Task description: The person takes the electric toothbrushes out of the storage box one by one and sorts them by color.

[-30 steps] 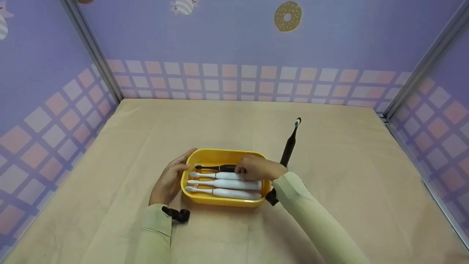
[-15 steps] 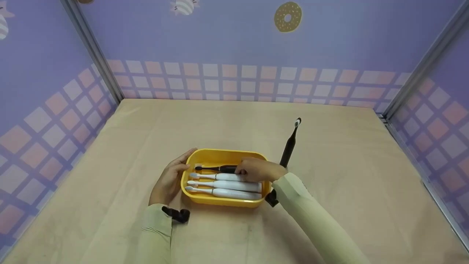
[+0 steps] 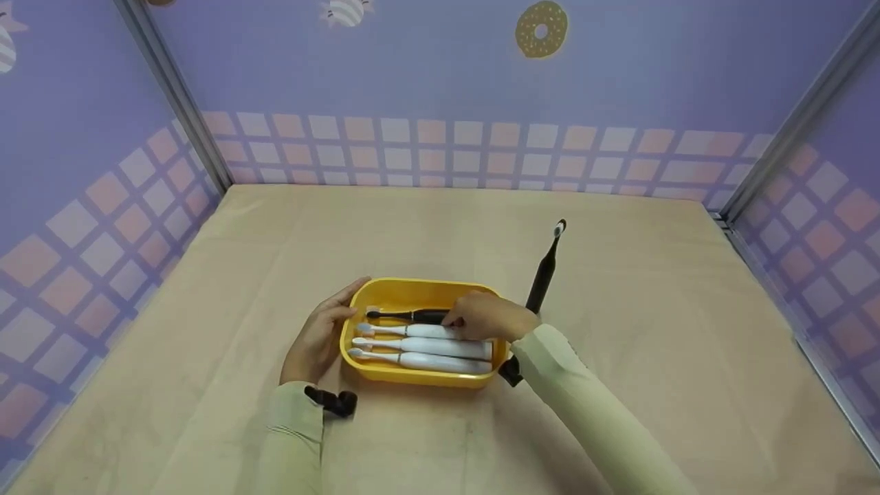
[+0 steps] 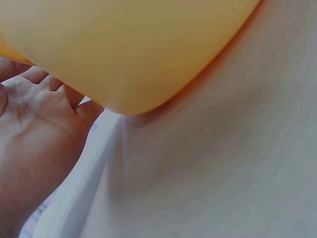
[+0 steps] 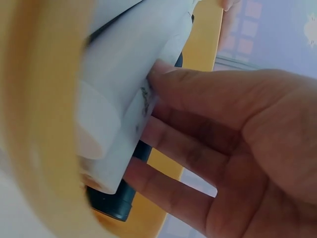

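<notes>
A yellow plastic box (image 3: 421,380) sits on the table with electric toothbrushes lying side by side in it. My left hand (image 3: 317,337) holds its left end, thumb at the rim and fingers along the outside. Inside are a black toothbrush (image 3: 395,315) at the far side, then a white toothbrush (image 3: 426,331), a second white toothbrush (image 3: 440,346) and the nearest white toothbrush (image 3: 443,362). Reaching in from the right, my right hand (image 3: 485,317) pinches the handle of the white toothbrush beside the black one. In the right wrist view, thumb and fingertips touch that white handle (image 5: 130,134).
Another black toothbrush (image 3: 542,278) lies outside the box to the right, beyond my right wrist. A beige cloth (image 3: 357,227) covers the table. Purple walls (image 3: 440,82) with a checked band stand behind and at both sides.
</notes>
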A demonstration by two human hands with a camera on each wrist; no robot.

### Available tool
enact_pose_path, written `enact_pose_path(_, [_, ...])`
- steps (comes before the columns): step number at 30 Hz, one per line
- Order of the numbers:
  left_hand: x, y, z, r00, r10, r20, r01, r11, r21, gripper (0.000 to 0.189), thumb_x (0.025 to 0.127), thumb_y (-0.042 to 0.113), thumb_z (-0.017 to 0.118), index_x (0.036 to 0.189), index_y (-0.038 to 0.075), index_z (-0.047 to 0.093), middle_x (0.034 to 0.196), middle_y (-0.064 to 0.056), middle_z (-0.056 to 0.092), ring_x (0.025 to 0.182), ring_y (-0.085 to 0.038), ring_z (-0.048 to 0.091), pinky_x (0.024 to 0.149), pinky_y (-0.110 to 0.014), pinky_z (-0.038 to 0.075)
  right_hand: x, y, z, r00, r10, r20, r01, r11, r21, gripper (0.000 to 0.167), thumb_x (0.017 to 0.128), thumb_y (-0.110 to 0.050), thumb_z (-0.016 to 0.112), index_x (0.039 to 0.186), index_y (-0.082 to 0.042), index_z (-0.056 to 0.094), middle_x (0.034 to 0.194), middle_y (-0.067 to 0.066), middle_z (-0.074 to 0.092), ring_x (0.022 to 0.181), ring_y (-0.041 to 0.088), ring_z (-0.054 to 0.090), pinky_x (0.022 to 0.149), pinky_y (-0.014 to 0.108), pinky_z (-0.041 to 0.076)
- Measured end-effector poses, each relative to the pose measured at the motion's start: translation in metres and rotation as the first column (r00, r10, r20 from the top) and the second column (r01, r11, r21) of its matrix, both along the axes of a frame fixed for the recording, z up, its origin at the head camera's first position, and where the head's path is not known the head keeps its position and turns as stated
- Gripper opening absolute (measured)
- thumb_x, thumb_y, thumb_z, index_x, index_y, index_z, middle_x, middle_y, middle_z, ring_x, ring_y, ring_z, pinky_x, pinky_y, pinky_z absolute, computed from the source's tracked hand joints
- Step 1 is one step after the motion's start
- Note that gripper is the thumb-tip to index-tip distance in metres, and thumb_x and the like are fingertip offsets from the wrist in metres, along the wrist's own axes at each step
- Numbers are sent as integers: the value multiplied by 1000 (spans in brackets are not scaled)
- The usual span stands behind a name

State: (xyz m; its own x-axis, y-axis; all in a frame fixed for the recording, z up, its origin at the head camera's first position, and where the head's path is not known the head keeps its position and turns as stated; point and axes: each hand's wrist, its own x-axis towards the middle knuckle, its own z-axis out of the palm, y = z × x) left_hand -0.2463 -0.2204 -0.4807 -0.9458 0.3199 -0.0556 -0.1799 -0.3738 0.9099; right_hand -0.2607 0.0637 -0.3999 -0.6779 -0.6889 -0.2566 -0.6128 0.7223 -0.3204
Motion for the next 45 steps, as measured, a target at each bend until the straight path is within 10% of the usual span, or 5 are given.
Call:
enact_pose_path(20, [0, -2, 2, 1000, 16, 13, -16, 1000, -24, 56, 99, 2, 35, 153, 14, 27, 161, 1, 20, 146, -13, 24, 113, -28, 33, 4, 0, 1, 999, -2, 43, 2, 1000, 0, 32, 93, 1, 52, 119, -6, 69, 118, 8, 67, 103, 19, 61, 96, 36, 52])
enact_pose_path(45, [1, -1, -2, 1000, 14, 16, -14, 999, -33, 55, 99, 4, 37, 152, 17, 30, 160, 3, 22, 145, -13, 26, 113, -29, 34, -1, 7, -3, 997, 74, 19, -74, 997, -36, 24, 92, -3, 56, 107, -11, 73, 93, 1, 67, 77, 12, 51, 73, 26, 48])
